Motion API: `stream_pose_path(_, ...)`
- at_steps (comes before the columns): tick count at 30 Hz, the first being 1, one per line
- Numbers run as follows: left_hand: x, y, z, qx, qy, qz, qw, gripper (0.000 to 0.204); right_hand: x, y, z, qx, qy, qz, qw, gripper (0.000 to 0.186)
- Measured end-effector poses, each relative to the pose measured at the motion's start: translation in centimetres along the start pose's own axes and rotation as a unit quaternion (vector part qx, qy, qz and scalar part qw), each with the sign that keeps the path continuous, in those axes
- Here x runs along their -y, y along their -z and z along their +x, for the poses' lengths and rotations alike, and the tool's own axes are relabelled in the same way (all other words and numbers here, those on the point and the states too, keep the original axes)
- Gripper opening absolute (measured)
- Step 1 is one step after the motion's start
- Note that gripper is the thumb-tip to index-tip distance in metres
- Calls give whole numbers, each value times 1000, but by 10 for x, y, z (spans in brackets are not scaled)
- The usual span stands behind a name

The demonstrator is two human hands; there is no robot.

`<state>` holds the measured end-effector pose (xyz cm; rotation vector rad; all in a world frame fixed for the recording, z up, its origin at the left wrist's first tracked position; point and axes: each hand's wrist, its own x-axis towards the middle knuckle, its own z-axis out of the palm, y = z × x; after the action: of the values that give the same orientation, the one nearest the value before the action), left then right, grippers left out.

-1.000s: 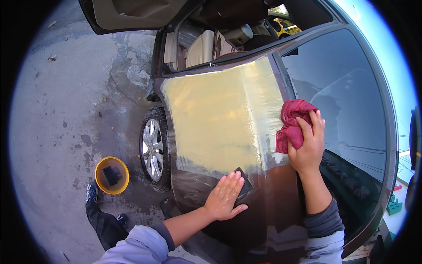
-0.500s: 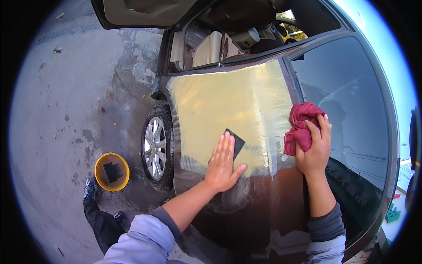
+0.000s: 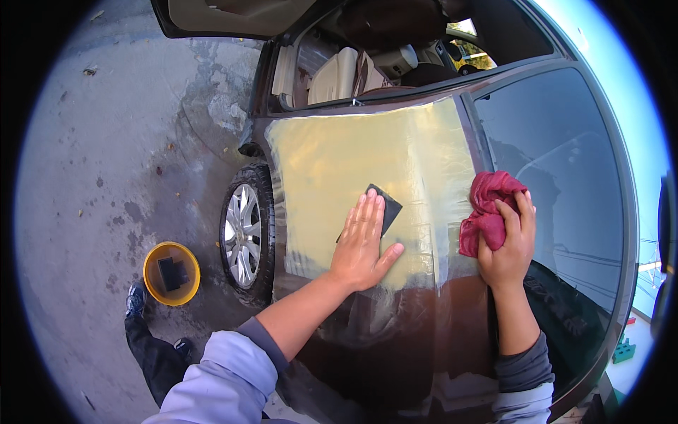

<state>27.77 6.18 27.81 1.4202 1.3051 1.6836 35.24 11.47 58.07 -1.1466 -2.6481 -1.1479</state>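
My left hand (image 3: 364,247) lies flat with fingers stretched over a dark square abrasive sheet (image 3: 390,206), pressed on a pale yellow coated patch (image 3: 314,159) on the brown car's (image 3: 353,353) panel. My right hand (image 3: 508,251) is closed on a crumpled red cloth (image 3: 491,194) at the patch's right edge, beside the car glass (image 3: 558,177). The coating has rough, smeared edges and looks wet near my left hand.
A yellow bucket (image 3: 176,297) of liquid with dark sheets inside stands on stained concrete (image 3: 99,212) at left, beside dark-trousered legs with shoes (image 3: 137,297). The car's wheel (image 3: 244,237) is left of the patch. An open door (image 3: 219,18) and seats (image 3: 332,71) show at the top.
My left hand and the dark sheet have moved up from the patch's lower edge into its middle. My right hand with the cloth sits slightly farther right in the view.
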Motion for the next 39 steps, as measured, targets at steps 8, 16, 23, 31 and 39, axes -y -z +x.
stream_pose_path(8, -69, 28, -78, 123, -66, -34, 990, 104, 1, 1, 1, -5, -2, 11, 1000, 49)
stream_pose_path(16, 57, -6, 41, -10, 96, 14, 995, 92, 0, 0, 0, -1, -5, 5, 1000, 49)
stream_pose_path(23, -26, 26, -122, 88, 27, -88, 992, 106, 2, 0, 2, -2, 3, -5, 1000, 48)
stream_pose_path(31, 117, -2, 71, -36, 147, -6, 988, 96, 2, 0, 1, -4, 9, -4, 1000, 46)
stream_pose_path(39, -31, 36, -90, 142, 23, -89, 986, 106, 4, 0, 3, -1, 12, -17, 1000, 44)
